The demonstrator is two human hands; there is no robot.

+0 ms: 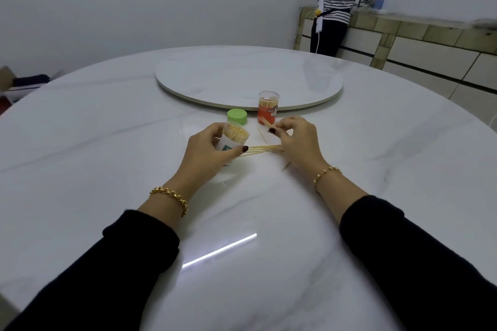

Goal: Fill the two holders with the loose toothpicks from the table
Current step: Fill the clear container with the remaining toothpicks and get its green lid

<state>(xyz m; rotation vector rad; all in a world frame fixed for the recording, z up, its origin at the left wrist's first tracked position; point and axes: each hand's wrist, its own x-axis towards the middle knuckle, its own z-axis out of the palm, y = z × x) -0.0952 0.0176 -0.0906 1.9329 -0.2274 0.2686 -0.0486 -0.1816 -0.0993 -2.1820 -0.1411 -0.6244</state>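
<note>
The left hand (208, 150) is gripping a clear holder (233, 140), tilted and packed with toothpicks, its open mouth facing the right hand (293, 140). The right hand is pinching a few toothpicks (266, 121) in curled fingers. Between the two hands, loose toothpicks (265, 149) are lying on the white table (107, 142). Just beyond the left hand a green lid (237, 116) is resting; beyond the right hand an orange-labelled holder (268, 107) is standing upright.
</note>
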